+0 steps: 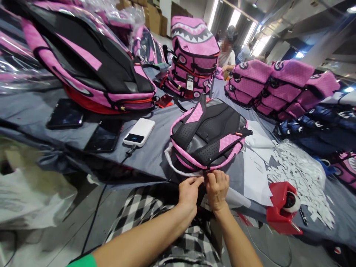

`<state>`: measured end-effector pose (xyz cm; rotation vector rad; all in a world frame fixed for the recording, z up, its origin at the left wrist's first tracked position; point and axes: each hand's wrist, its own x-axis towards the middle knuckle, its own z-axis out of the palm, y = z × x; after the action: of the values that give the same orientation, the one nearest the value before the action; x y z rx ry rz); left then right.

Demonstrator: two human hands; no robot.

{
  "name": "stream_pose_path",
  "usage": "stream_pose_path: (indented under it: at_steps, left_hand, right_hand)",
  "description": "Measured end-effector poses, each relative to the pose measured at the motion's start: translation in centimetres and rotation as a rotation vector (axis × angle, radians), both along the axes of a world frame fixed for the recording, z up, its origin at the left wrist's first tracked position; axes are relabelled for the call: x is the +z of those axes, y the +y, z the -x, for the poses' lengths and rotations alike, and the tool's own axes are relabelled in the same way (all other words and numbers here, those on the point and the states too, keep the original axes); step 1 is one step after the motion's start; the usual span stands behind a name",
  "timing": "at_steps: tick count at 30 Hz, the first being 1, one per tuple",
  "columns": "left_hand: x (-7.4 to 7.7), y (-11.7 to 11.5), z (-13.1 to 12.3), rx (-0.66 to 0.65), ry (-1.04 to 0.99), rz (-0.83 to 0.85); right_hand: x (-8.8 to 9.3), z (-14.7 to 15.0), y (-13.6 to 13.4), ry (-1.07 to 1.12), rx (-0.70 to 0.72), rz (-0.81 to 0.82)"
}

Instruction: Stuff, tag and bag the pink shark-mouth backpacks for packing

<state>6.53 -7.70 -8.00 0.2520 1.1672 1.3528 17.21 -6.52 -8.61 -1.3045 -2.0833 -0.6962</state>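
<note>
A small pink and black backpack lies on the grey cloth with its shoulder straps facing up. At its near edge, my left hand is closed in a pinch, thumb and fingertips together. Right beside it my right hand is also closed, its fingers curled against the backpack's edge. Whatever the fingertips hold is hidden or too small to name. A whitish plastic edge curves around the backpack's near left side, and more thin wrapping spreads below the right hand.
Left are a white power bank with a cable, two dark phones or tablets and a large pink backpack. Stacked pink bags stand behind. Right lie white papers, a red tape dispenser and many small white tags.
</note>
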Motion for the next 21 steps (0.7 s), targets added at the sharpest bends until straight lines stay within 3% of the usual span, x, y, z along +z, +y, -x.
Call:
stream_pose_path:
  at_steps: [7, 13, 17, 21]
  left_hand:
    - [1.4, 0.6, 0.0, -0.032, 0.012, -0.025]
    - [2.1, -0.2, 0.5, -0.044, 0.054, -0.105]
    - [1.2, -2.0, 2.0, -0.076, 0.182, -0.233]
    - [-0.6, -2.9, 2.6, -0.324, 0.254, -0.277]
  right_hand:
    - [2.5, 0.6, -1.5, -0.108, 0.008, 0.212]
    - [1.5, 0.8, -0.4, -0.017, -0.025, 0.014]
    - [1.5, 0.6, 0.1, 0.086, 0.004, 0.025]
    - [1.7, 0.7, -0.1, 0.193, -0.012, 0.112]
